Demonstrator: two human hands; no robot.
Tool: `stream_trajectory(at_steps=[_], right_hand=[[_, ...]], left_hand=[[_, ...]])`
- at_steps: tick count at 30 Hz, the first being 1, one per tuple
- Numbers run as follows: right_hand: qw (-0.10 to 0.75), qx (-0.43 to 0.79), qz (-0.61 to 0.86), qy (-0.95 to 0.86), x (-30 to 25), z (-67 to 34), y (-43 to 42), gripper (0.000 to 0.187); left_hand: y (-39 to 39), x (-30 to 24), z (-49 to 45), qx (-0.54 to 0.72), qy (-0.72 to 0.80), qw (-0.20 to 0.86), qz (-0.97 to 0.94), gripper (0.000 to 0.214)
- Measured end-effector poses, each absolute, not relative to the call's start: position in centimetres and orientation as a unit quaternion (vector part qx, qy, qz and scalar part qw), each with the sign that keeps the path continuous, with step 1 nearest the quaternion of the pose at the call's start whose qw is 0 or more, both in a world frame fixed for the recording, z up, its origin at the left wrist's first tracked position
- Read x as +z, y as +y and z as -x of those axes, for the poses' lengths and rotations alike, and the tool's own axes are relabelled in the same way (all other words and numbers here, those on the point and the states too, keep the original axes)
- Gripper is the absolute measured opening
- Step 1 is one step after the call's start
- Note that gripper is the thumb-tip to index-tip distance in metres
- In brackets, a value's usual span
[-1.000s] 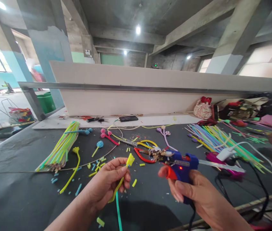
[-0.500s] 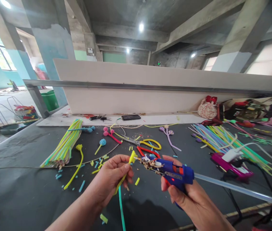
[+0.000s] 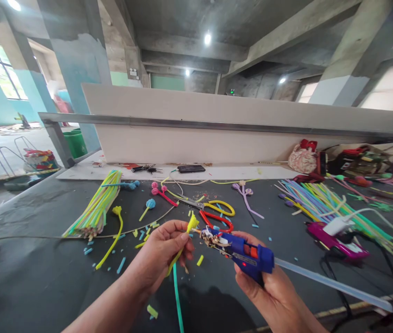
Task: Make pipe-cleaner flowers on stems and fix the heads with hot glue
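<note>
Pinched in the fingers of my left hand is a yellow fuzzy stem with a small flared flower head, held upright and tilted. My right hand grips a blue hot glue gun. Its nozzle points left, right beside the flower head; whether they touch I cannot tell. Brownish residue coats the gun's front, a red light glows on its side, and a long clear glue stick sticks out of the back. Just beyond the gun lie scissors with one yellow and one red handle.
A bundle of coloured stems lies left, another right. A yellow flower stem, a blue-tipped one, a pink one and a purple one lie between, among cut scraps. A magenta power strip with cables is at right.
The rear of the glue gun has dropped a little and moved slightly left, with my right hand. Its nozzle stays beside the flower head. The view has shifted slightly.
</note>
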State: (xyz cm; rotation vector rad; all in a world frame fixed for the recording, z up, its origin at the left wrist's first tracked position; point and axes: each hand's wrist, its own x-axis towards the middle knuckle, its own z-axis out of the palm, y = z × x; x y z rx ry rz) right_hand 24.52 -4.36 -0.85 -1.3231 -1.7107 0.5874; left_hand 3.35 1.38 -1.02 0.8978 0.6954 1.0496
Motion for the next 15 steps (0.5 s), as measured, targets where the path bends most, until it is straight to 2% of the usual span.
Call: stream_trajectory(at_steps=[7, 15], right_hand=[[0.456, 0.214, 0.548, -0.668, -0.23, -24.54, -4.19, 0.043], [0.439, 0.214, 0.544, -0.682, -0.78, -24.67, -4.04, 0.041]], left_hand=[[1.34, -1.02, -3.4, 0.466, 0.311, 0.713, -0.421, 0.025], [1.32, -0.62, -3.47, 0.463, 0.324, 0.715, -0.411, 0.025]])
